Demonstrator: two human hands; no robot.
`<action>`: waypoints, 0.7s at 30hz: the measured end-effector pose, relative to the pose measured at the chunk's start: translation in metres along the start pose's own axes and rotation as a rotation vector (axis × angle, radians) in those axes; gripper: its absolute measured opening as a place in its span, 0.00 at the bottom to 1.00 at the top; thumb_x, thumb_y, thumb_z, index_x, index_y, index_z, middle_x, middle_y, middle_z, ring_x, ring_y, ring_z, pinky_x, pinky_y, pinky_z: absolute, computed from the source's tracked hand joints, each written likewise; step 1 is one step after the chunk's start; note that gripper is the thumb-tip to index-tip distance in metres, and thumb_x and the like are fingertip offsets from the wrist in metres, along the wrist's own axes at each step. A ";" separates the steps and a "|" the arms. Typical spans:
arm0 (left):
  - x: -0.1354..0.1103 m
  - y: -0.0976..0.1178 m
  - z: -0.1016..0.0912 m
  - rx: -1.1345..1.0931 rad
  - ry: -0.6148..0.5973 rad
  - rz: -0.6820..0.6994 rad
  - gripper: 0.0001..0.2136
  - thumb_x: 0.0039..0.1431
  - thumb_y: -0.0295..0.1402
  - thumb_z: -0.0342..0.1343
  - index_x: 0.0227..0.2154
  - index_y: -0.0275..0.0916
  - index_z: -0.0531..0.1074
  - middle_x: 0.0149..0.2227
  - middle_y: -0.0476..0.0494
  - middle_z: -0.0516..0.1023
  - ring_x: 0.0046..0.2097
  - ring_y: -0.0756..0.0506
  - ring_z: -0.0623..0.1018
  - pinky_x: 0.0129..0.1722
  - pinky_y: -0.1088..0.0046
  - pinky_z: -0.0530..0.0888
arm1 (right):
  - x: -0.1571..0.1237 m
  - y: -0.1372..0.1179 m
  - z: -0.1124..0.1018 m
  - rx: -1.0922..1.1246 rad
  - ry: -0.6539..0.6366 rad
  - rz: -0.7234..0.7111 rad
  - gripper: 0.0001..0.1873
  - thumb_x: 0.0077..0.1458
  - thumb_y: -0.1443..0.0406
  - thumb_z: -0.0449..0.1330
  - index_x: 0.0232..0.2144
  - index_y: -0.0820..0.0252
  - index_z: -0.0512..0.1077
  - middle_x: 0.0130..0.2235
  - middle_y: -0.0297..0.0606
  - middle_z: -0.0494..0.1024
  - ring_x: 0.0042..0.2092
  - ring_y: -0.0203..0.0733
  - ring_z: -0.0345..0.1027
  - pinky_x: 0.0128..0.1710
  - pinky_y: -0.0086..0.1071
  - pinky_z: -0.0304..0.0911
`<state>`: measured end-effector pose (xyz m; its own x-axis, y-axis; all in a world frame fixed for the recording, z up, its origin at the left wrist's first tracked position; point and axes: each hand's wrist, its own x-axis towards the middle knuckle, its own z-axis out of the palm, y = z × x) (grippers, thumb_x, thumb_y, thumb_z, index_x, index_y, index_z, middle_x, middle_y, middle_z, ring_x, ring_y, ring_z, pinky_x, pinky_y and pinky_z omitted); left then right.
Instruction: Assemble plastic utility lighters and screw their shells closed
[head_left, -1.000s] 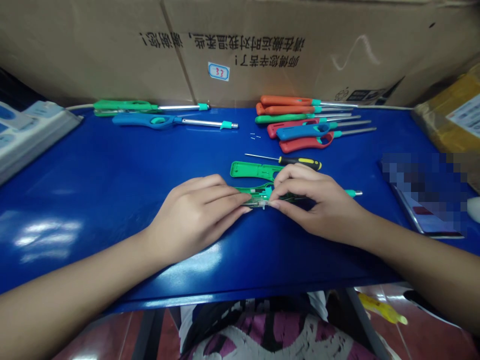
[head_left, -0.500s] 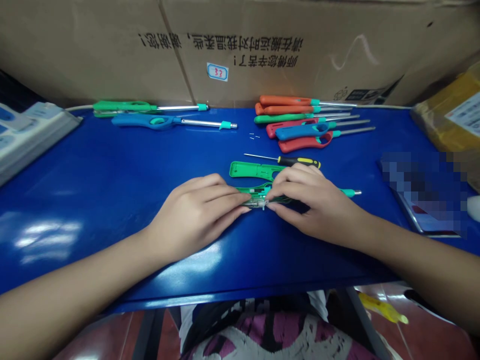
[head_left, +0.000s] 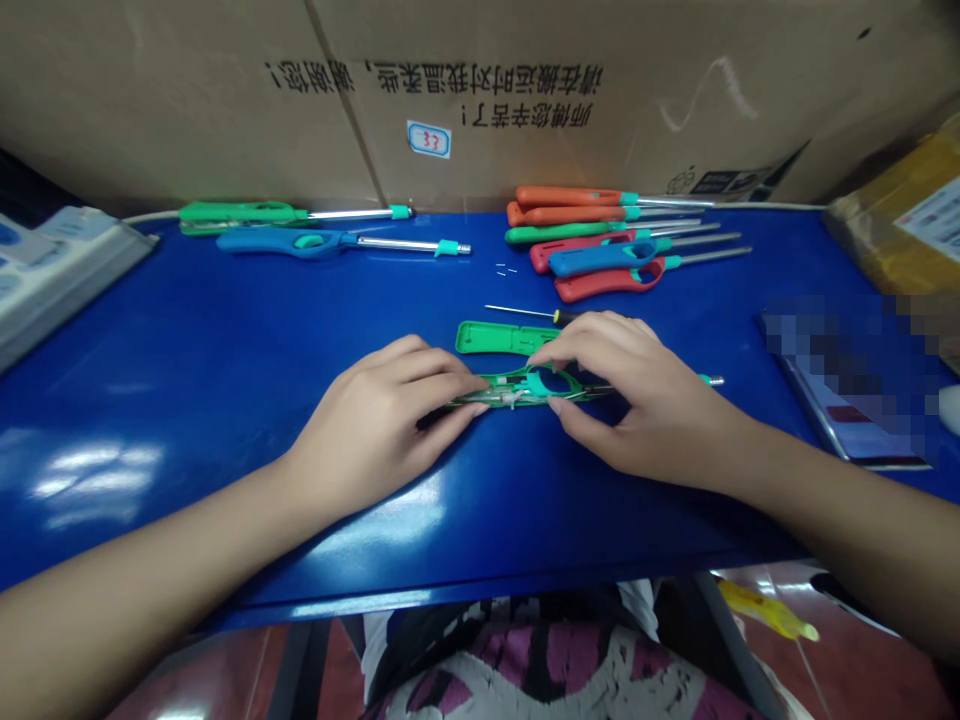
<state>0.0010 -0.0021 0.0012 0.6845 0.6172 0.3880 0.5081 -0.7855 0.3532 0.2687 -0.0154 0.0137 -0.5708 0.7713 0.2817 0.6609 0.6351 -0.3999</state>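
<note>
An opened green long-neck lighter (head_left: 517, 389) lies on the blue table, its inner parts and teal trigger exposed and its metal barrel partly under my right hand. My left hand (head_left: 390, 415) pinches the handle end between thumb and fingers, with a clear inner piece under the fingertips. My right hand (head_left: 637, 400) arches over the trigger end, thumb and fingers apart; the thumb tip is close to the lighter's near edge. Just behind lies the loose green handle cover (head_left: 499, 338), partly hidden by my right hand. A screwdriver (head_left: 525, 310) rests beyond it, its handle mostly covered.
Several tiny screws (head_left: 506, 269) lie past the screwdriver. Behind them is a row of coloured lighters (head_left: 607, 262). At back left are a green lighter (head_left: 240, 214) and a blue lighter (head_left: 277, 242). A cardboard box (head_left: 225, 100) walls the back; a phone (head_left: 847, 400) lies right.
My right hand has opened and drawn slightly away from the inner parts, uncovering the trigger. My left hand has shifted a little left, still gripping the lighter.
</note>
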 end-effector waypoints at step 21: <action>0.002 0.000 -0.003 -0.071 -0.009 -0.059 0.07 0.65 0.31 0.59 0.41 0.36 0.81 0.39 0.43 0.82 0.40 0.44 0.77 0.43 0.65 0.75 | -0.004 0.004 -0.001 -0.083 -0.097 -0.158 0.18 0.66 0.64 0.58 0.56 0.52 0.76 0.50 0.45 0.73 0.52 0.51 0.64 0.49 0.46 0.58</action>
<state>0.0002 -0.0007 0.0045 0.6593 0.6616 0.3572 0.5097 -0.7426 0.4345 0.2742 -0.0156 0.0117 -0.7124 0.6564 0.2483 0.5949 0.7525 -0.2826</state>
